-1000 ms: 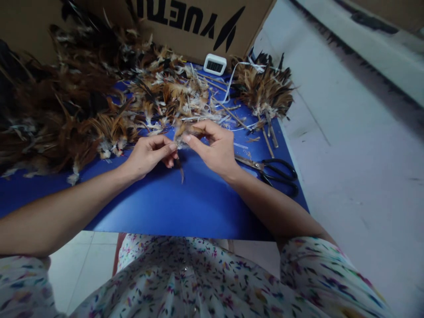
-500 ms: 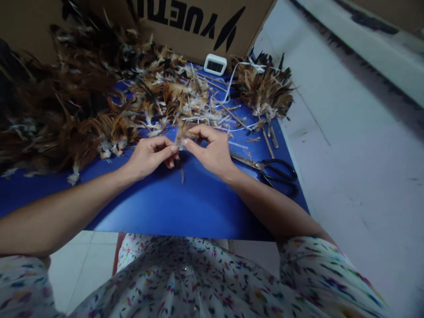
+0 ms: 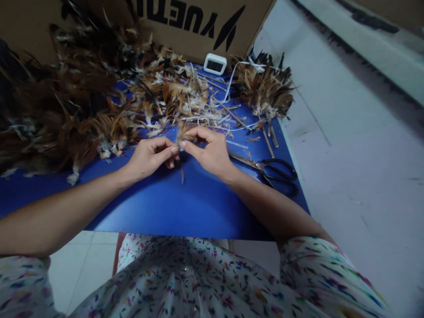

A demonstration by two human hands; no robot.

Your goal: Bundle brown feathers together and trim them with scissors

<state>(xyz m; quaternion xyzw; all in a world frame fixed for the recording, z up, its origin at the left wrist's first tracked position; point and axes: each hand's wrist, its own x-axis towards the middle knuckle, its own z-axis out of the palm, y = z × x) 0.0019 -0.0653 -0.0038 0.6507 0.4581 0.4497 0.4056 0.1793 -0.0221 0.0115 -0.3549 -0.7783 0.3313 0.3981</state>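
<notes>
A small tuft of brown feathers [image 3: 183,132] is pinched between my two hands above the blue table [image 3: 159,207]. My left hand [image 3: 149,157] holds its lower end between thumb and forefinger. From the right, my right hand [image 3: 210,150] closes thumb and forefinger on the same tuft, close to the left fingertips. A thin dark strand hangs below the left fingers. The exact grip point is partly hidden by the fingers. Scissors [image 3: 265,168] with black handles lie just right of my right hand.
Brown feather bunches [image 3: 109,128] are heaped at the left, with loose feathers [image 3: 175,92] behind my hands. A large feather bundle [image 3: 265,88], thin sticks [image 3: 235,115] and a white digital timer [image 3: 215,64] lie at the back right. A cardboard box [image 3: 195,39] stands behind.
My right hand has shifted slightly left and down, its fingers drawing closer to the left fingertips. My left hand has barely moved and keeps its pinch on the feathers.
</notes>
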